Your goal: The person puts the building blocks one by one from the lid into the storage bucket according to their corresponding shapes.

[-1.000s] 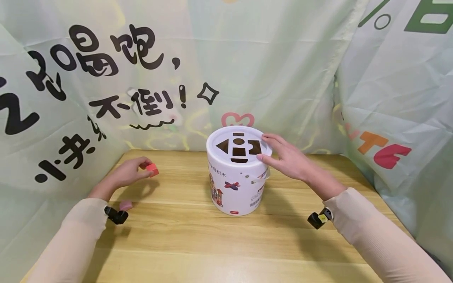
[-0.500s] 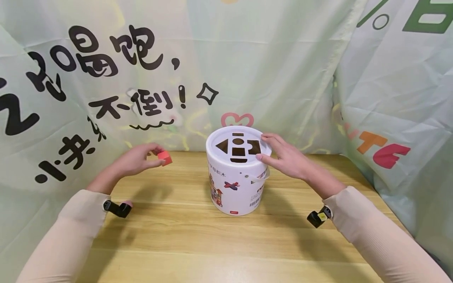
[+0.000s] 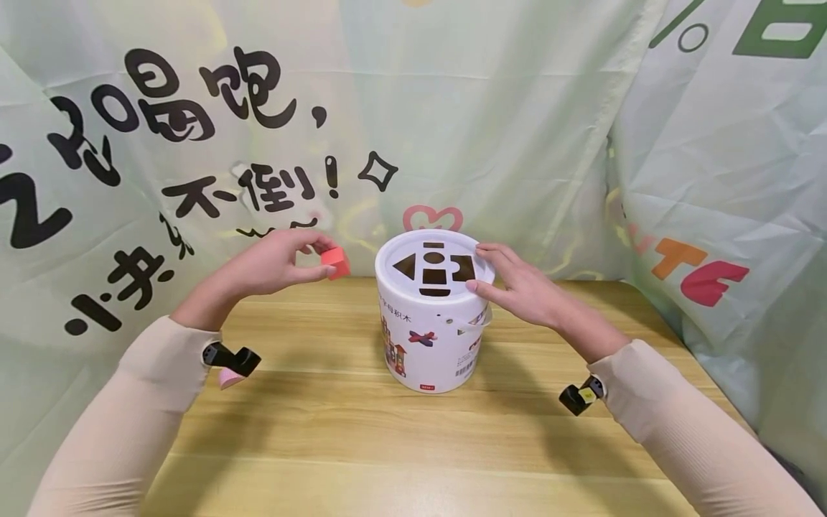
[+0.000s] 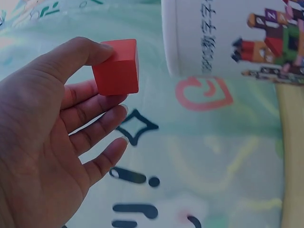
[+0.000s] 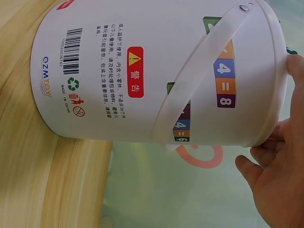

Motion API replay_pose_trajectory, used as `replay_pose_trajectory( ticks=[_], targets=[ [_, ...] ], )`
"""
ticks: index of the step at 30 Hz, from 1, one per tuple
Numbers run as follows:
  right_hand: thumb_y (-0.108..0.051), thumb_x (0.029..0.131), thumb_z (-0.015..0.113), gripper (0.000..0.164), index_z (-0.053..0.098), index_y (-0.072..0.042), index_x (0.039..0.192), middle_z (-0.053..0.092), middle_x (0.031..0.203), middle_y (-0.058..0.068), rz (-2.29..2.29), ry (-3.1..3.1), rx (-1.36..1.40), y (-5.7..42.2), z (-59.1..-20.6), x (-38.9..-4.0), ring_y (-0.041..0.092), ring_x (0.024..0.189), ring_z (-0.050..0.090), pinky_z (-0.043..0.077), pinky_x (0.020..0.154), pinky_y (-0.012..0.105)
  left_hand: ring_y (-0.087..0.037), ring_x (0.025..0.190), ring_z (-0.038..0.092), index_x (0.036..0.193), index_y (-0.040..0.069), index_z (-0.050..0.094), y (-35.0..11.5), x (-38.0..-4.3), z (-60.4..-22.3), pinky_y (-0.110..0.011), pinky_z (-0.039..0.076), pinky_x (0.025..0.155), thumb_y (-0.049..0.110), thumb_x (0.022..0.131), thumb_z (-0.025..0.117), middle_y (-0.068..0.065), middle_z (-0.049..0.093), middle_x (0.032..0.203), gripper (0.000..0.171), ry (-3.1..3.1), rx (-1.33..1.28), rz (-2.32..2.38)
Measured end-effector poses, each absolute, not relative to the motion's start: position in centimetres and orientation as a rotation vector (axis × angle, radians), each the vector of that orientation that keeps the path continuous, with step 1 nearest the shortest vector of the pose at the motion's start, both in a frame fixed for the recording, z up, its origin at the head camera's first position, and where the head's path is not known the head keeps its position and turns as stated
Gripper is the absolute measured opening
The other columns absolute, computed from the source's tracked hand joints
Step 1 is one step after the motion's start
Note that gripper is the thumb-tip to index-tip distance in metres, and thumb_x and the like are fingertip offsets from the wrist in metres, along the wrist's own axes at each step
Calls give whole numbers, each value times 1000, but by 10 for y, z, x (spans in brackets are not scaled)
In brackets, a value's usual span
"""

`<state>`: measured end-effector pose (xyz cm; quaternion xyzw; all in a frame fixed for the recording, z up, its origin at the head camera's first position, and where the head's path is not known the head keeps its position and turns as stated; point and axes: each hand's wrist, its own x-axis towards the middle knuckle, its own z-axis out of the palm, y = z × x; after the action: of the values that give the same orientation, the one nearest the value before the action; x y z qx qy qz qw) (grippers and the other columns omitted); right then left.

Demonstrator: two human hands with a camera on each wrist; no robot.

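Observation:
Between thumb and fingertips, my left hand pinches a red cube block, raised above the table to the left of a white toy bucket. In the left wrist view, the red cube shows plain faces, and the lower fingers spread loosely beneath it. The bucket stands upright under a lid with several shaped holes. My right hand holds the lid's right rim, thumb in front and fingers behind. In the right wrist view, the fingers bend at the rim.
A pink block lies on the wooden table, partly covered by the left wrist camera. The bucket's white handle hangs down its right side. Printed cloth hangs behind and on both sides.
My left hand has lifted the red cube and carried it right, toward the bucket. My right hand and the bucket have stayed in place.

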<state>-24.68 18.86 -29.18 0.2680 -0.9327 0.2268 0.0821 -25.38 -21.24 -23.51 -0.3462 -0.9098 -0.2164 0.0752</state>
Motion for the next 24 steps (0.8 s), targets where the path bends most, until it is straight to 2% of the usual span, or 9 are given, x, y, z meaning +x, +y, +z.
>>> replay_pose_trajectory(
  ticks=[5, 9, 13, 17, 24],
  targets=[
    [-54, 97, 50, 76, 32, -5, 151, 27, 156, 11, 672, -2784, 809, 187, -292, -247, 35, 136, 36, 33, 107, 57, -18, 99, 55, 113, 15, 67, -193, -254, -224, -40, 44, 85, 27, 90, 72, 4, 65, 105, 27, -2721, -1106, -648],
    [-54, 97, 49, 76, 32, -5, 152, 27, 156, 11, 668, -2784, 810, 187, -292, -246, 36, 137, 35, 33, 107, 57, -16, 91, 55, 114, 16, 67, -175, -256, -217, -38, 44, 77, 30, 91, 70, 5, 65, 103, 27, -2717, -1169, -667],
    [-54, 98, 49, 75, 32, -5, 152, 26, 156, 11, 671, -2780, 808, 188, -291, -246, 36, 137, 34, 33, 107, 58, -16, 96, 58, 113, 17, 66, -157, -259, -213, -38, 46, 83, 33, 91, 69, 5, 64, 105, 28, -2722, -1218, -700],
    [-54, 98, 48, 75, 32, -5, 152, 26, 156, 11, 680, -2779, 806, 188, -292, -246, 37, 137, 34, 33, 106, 59, -16, 107, 55, 115, 16, 65, -141, -263, -211, -39, 44, 92, 34, 90, 69, 4, 63, 109, 31, -2738, -1215, -710],
    [-53, 98, 48, 73, 32, -5, 151, 26, 156, 11, 680, -2773, 811, 188, -293, -246, 38, 135, 37, 33, 105, 59, -19, 108, 56, 117, 14, 65, -118, -274, -212, -42, 44, 96, 29, 90, 70, 2, 64, 110, 31, -2753, -1258, -734]
  ],
)
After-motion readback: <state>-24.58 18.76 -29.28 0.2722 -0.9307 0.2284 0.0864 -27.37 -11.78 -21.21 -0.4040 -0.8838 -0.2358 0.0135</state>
